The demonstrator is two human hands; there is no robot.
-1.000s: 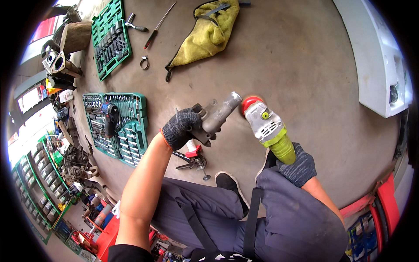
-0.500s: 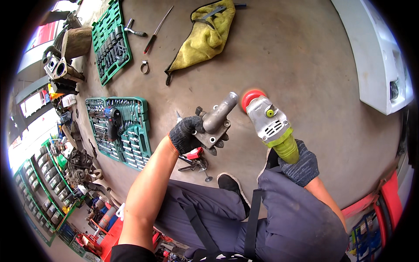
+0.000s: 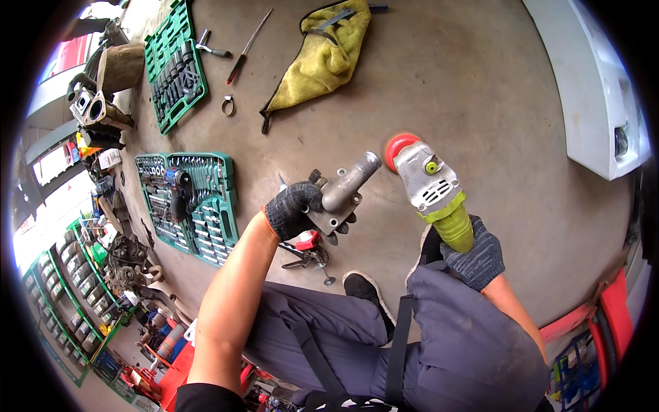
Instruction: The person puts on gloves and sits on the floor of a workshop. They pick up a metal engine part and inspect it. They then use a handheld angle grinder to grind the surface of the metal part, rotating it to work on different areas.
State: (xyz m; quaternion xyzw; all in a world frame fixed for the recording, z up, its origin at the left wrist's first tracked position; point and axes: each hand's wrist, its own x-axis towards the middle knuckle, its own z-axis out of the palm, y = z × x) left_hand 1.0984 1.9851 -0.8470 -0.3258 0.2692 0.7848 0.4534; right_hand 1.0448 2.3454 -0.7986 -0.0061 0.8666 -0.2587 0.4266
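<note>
My left hand (image 3: 295,209), in a dark glove, grips a grey cast metal housing (image 3: 342,193) with a pipe neck that points up and right. My right hand (image 3: 473,254), also gloved, holds an angle grinder (image 3: 431,187) with a yellow-green body, grey head and red disc (image 3: 398,145). The red disc sits just right of the pipe neck's end, a small gap apart. Both are held above the concrete floor (image 3: 480,89), over my knees in grey trousers.
Two green socket and wrench sets (image 3: 195,199) (image 3: 173,65) lie open on the floor at left. A yellow cloth (image 3: 322,58), a screwdriver (image 3: 247,48), a hose clamp (image 3: 228,105) and a red tool (image 3: 305,248) lie around. A white car bumper (image 3: 590,89) stands at right.
The grinder's disc and the metal housing have come closer together and sit slightly lower in view. Both hands keep their grip.
</note>
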